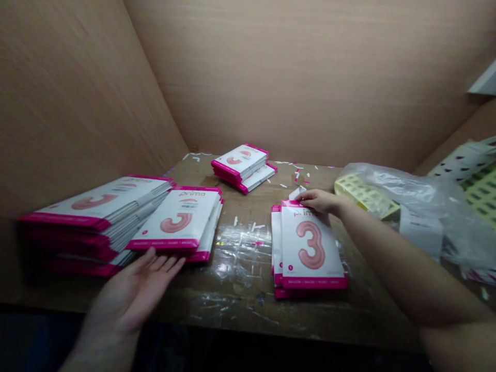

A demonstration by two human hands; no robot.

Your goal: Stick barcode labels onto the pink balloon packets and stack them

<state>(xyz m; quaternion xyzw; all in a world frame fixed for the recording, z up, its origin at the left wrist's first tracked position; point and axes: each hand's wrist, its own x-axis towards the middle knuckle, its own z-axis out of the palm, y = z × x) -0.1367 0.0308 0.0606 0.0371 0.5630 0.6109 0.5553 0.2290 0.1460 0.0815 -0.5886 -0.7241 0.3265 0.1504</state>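
Note:
My left hand [145,289] is palm up with its fingers stretched out, the fingertips at the lower pink edge of a balloon packet [178,219]. That packet lies on a small pile, leaning against a taller stack of packets [89,206] at the left. My right hand [315,200] has its fingers closed at the top edge of another balloon packet [310,248], beside a small white tab [297,193]. This packet shows a pink figure 3 and lies on more packets, slightly offset. What the right fingertips pinch is partly hidden.
A smaller pile of packets [242,163] sits at the back of the taped cardboard surface [240,279], among paper scraps. To the right are a yellow perforated box [364,196] and clear plastic wrap [391,186]. Wooden panels [302,77] enclose the back and sides.

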